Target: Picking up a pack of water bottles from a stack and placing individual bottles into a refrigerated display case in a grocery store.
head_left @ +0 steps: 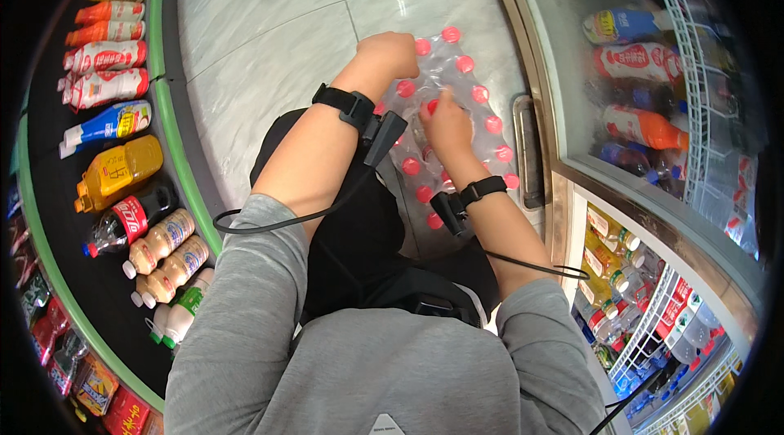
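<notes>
On the floor between my knees stands a shrink-wrapped pack of clear plastic bottles (pixel 490 107) with red caps. My left hand (pixel 389 55) is curled into a fist at the pack's far left edge, gripping the clear plastic wrap (pixel 436 70); its fingertips are hidden. Inside the pack, my right hand (pixel 450 125) closes around the neck of one bottle, whose red cap (pixel 433 106) shows beside the thumb. Folds and glare run across the wrap around both hands.
At right, a glass-doored drinks fridge (pixel 551 153) stands open, its wire shelves (pixel 649 312) holding bottles. A green-edged shelf (pixel 160 92) with juice, cola and milk drinks runs along the left. Black cables (pixel 269 230) trail from my wrist-worn devices. Grey tiles (pixel 263 6) cover the floor.
</notes>
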Available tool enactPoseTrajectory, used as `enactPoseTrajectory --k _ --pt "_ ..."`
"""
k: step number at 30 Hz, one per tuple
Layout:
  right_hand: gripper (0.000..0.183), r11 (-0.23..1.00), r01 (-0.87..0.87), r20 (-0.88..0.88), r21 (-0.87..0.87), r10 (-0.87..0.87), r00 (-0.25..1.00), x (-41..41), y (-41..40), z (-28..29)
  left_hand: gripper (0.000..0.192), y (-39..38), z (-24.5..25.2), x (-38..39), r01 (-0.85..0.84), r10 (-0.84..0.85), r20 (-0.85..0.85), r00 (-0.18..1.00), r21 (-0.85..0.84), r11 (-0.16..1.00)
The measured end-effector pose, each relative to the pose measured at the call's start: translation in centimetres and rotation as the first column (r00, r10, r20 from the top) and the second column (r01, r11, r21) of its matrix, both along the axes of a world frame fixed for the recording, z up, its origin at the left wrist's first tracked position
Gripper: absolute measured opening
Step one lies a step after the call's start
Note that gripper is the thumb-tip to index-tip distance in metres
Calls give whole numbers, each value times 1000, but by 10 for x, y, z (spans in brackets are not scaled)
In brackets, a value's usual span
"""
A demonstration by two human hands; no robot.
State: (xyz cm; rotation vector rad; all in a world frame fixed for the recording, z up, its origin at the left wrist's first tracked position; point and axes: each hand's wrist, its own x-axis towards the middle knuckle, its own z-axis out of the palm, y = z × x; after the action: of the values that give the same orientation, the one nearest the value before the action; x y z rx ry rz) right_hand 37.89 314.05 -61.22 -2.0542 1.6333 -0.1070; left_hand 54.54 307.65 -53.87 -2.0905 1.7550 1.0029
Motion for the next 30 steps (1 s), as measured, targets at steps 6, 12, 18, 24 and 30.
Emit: enactPoseTrajectory --k 6,12,18,24,30 --pt "21 950 -224 107 -218 251 962 -34 14 59 53 -1 -4 -17 229 -257 -79 963 -265 937" --pt "19 972 87 563 -217 52 825 -145 7 189 79 23 108 -122 533 -417 -619 665 3 846" --pt "26 937 292 765 -191 -44 643 -268 65 273 77 60 134 -222 381 -282 -902 328 -147 913" --pt "58 799 589 687 -122 -360 631 -353 152 302 71 105 168 -341 476 -424 -900 97 -332 814" --pt "64 731 615 608 -296 -352 711 -413 229 317 66 143 198 -428 593 -569 -821 42 -438 676"
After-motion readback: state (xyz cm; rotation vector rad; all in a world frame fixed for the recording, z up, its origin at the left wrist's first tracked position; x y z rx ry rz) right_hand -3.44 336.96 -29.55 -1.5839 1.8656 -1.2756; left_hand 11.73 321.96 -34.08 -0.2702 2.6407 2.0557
